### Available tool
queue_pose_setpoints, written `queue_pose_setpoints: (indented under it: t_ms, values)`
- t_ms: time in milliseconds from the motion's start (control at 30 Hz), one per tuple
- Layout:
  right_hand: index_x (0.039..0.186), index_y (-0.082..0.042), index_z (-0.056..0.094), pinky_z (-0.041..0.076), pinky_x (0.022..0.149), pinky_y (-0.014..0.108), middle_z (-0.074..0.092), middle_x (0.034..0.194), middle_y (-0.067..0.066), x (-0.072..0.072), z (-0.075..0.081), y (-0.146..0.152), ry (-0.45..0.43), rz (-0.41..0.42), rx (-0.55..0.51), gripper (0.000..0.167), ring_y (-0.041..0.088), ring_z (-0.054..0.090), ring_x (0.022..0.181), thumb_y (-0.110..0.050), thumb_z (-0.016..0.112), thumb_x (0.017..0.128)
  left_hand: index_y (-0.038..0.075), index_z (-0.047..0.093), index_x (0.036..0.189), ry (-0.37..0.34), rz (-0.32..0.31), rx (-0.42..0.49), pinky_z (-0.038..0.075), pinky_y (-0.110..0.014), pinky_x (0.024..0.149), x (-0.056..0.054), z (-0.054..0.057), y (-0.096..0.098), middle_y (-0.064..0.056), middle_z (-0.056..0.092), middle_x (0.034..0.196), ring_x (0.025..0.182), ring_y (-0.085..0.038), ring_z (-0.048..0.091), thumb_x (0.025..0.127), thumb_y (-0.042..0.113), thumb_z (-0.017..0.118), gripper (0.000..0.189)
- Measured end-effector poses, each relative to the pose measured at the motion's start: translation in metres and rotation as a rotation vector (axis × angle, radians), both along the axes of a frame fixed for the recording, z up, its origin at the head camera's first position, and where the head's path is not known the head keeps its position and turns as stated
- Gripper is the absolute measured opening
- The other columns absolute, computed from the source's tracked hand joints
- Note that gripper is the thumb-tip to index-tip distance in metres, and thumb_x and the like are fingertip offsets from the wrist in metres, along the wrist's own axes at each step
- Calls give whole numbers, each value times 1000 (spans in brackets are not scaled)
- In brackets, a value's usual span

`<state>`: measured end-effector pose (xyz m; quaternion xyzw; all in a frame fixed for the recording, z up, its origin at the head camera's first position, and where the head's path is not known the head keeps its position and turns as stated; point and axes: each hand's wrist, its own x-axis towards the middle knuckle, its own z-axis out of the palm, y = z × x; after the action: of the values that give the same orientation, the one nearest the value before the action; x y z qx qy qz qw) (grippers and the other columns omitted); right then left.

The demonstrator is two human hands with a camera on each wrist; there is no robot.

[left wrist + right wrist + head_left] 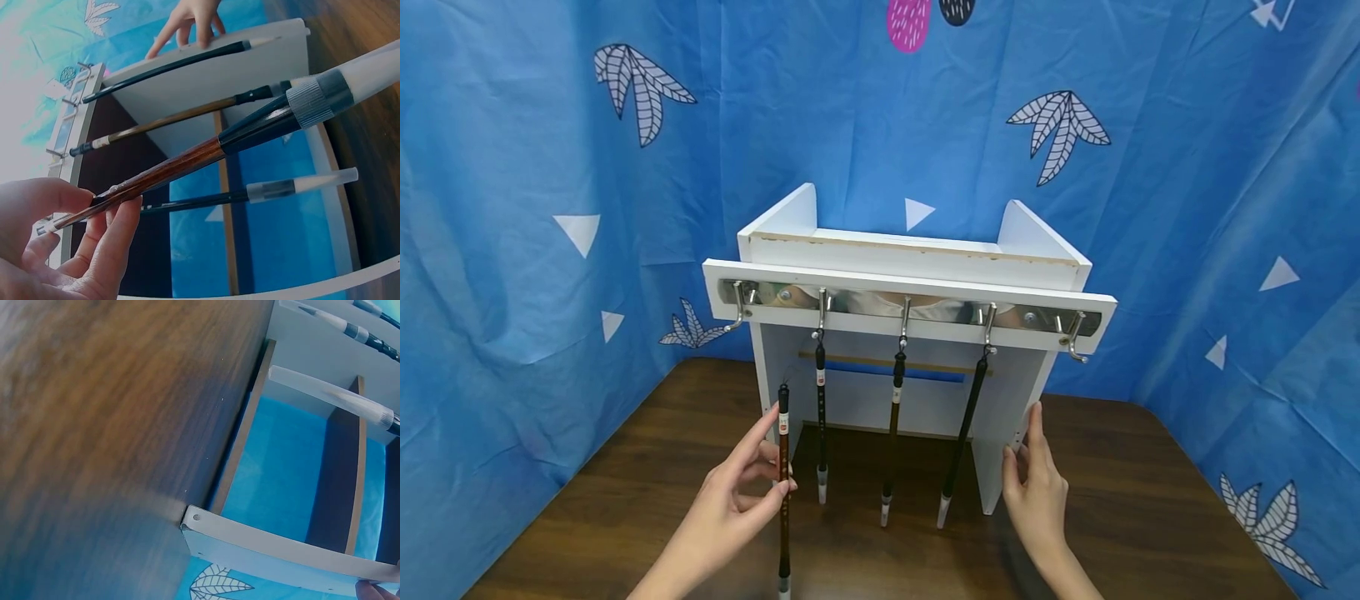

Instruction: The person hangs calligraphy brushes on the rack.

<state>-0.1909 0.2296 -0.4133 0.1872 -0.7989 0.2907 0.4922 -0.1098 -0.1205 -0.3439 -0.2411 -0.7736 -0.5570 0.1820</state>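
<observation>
My left hand (730, 496) pinches a calligraphy brush (785, 533) with a reddish-brown handle between thumb and fingers. The brush stands upright, its loop on top and its capped tip down, in front of the white rack's left side. In the left wrist view its dark ferrule (259, 128) and clear cap point away from the hand. My right hand (1037, 492) rests against the rack's right side panel (1000, 467), fingers extended. Three more brushes hang from the middle hooks: a black one (822, 417), a brown one (893, 425) and a dark one (967, 425), all capped.
The white rack (917, 279) stands on a dark wooden table (1120, 500). Its front board carries a metal strip with several hooks, including outer ones at left (737, 304) and right (1076, 333). A blue patterned curtain (865, 125) hangs behind and at both sides.
</observation>
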Motion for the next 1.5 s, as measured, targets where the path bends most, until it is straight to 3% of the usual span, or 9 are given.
queue_pose_setpoints:
  t_ms: [533,800,1100,1500]
  values:
    - [146,0,24,52,52,43,39,140,20,-1,-1,0,2,-9,-6,90,40,64,76,22,66,69,16,25,149,45,65,-5,54,-31,52,0,5,-10,-13,54,94,80,-13,62,77,-20,61,88]
    - [146,0,24,52,52,43,41,137,23,-2,-2,1,5,-15,-13,92,41,64,76,23,67,69,18,24,149,29,78,2,54,-30,53,-1,5,-10,-13,55,95,79,-14,62,77,-20,62,90]
    - [146,0,25,52,52,43,42,136,25,-3,-2,-1,8,-12,-14,91,41,65,75,23,67,69,15,25,149,105,79,1,54,-32,52,-3,9,-14,-12,55,93,79,-12,62,74,-22,61,91]
    - [146,1,23,52,51,41,40,138,22,-2,-1,-1,15,-9,1,91,39,65,74,22,66,68,14,24,149,137,92,-5,54,-30,53,-4,15,-21,-11,55,92,79,-12,62,74,-23,61,92]
